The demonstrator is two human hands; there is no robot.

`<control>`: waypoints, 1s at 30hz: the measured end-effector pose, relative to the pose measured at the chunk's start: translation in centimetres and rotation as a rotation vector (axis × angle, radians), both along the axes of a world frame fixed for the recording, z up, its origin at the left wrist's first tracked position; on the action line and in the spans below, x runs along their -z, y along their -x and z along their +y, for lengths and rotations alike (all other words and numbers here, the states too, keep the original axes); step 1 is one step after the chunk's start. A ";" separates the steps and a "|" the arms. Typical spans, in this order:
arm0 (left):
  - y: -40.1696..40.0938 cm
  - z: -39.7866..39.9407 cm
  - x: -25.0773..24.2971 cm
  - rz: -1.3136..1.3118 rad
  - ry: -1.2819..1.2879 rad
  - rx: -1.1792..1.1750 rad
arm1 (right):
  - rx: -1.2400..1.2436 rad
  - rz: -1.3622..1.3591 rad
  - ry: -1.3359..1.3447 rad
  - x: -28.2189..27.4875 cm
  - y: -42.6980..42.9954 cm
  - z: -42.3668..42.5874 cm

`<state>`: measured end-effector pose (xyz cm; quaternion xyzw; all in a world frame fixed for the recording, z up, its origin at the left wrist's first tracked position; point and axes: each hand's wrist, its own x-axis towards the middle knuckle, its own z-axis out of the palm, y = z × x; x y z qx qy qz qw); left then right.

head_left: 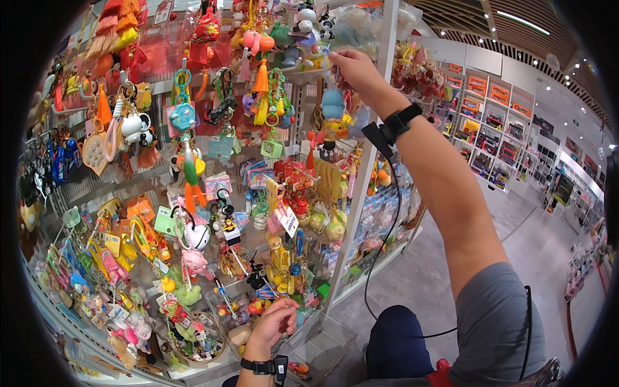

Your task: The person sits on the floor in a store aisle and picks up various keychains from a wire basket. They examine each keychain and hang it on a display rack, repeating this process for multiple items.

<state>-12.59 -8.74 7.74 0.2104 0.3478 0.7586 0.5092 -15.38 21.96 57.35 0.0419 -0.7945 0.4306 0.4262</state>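
High on the display, my right hand pinches a pale blue strap near the white upright post. A blue figure keychain hangs just below these fingers, in front of a yellow duck-like charm. Whether the strap still touches a hook cannot be made out. Low down, my left hand is loosely curled with nothing seen in it. It hovers by the bottom shelf, near a clear plastic divided tray and small red and yellow toys.
Hooks full of keychains and charms cover the rack; a green-and-orange tassel and a white-headed charm stick out. The white post borders the bay. A black cable loops from my right wrist. Shelves of boxed toys stand beyond the aisle.
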 end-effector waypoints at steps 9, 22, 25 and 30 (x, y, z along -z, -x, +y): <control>0.1 -0.2 0.5 0.054 0.029 0.022 | -0.584 -0.247 0.612 2.6 5.7 1.6; -0.2 -0.5 -0.4 0.083 0.093 0.097 | -0.336 -0.077 0.338 3.7 13.5 3.1; -0.2 -0.3 -0.2 0.092 0.107 0.079 | -0.287 -0.006 0.343 5.5 13.0 2.1; -0.1 -0.7 -0.1 0.110 0.145 0.055 | -0.178 0.347 0.314 12.2 2.5 -5.5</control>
